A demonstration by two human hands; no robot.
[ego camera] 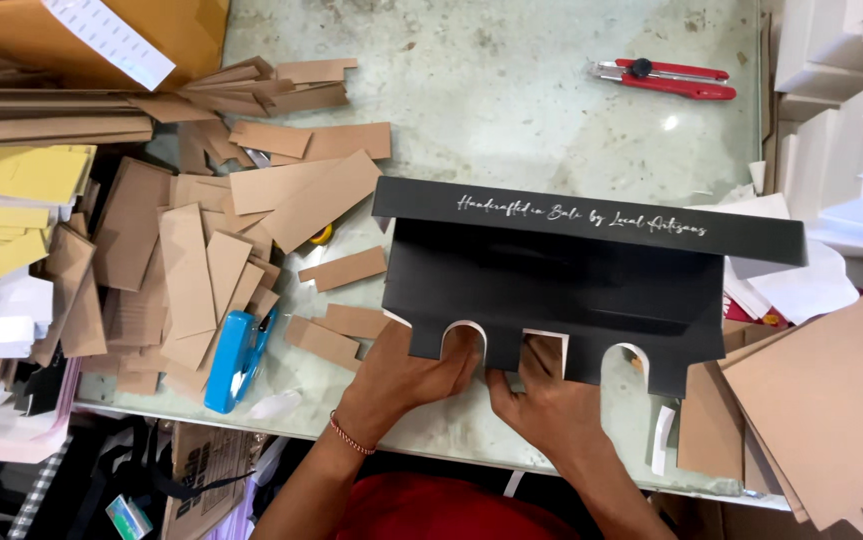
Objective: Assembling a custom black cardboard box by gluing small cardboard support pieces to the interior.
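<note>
Hands, left (406,372) and right (541,395), pinch near edge of black card box (561,285) at its cut-outs; looks light, stiff, crease-prone, best held by edges.

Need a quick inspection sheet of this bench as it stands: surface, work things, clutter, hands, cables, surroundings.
Surface: pale, stained tabletop, bare in the upper middle.
Job's things: black folded card piece with arched cut-outs along its near edge, lying flat under both hands.
Clutter: brown card offcuts heaped at left; blue stapler near the front edge; red utility knife at the far side; yellow sheets far left.
Grippers: left hand and right hand both press on the black piece's near edge; a grip cannot be confirmed.
Cables: nothing seen.
Surroundings: white box parts at right, large brown card sheets lower right, brown carton upper left.
</note>
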